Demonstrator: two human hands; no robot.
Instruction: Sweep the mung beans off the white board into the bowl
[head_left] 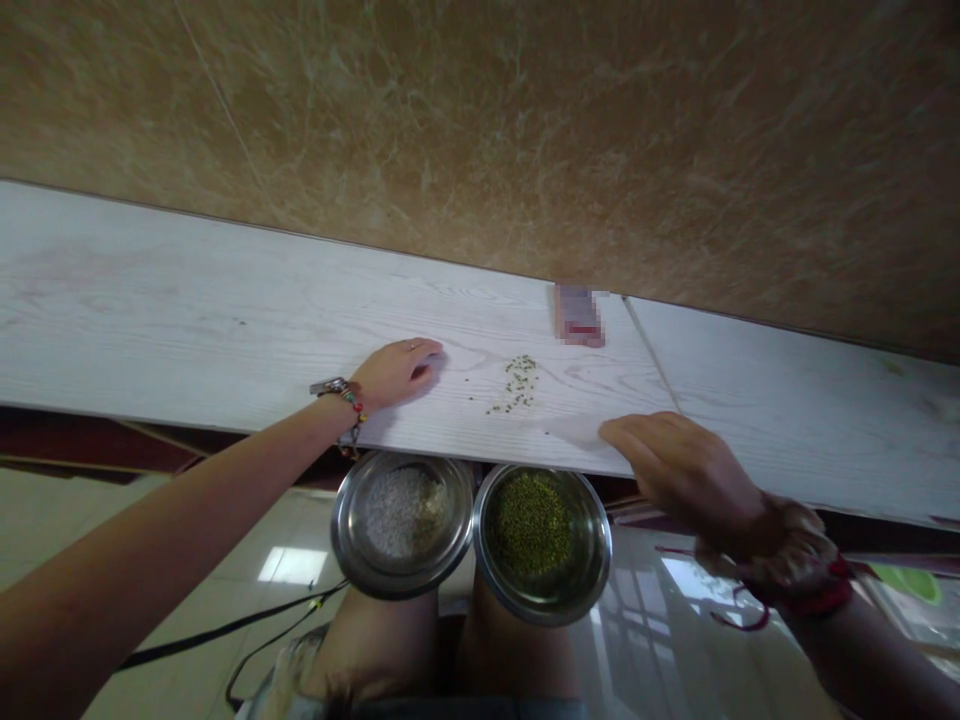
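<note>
Altogether two bowls, scattered beans, two hands, left loosely parted, right's hold unclear

Beans lie on the ledge behind a left bowl of apparently rice and a right bowl.

Small round beans toward five o'clock were green, the wood-grained counter white, the marbled wall at twelve pale-veined brown.

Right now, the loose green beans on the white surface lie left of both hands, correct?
Not quite: the head view shows the loose green beans on the white surface between the left hand and the right hand, not left of both.
</note>
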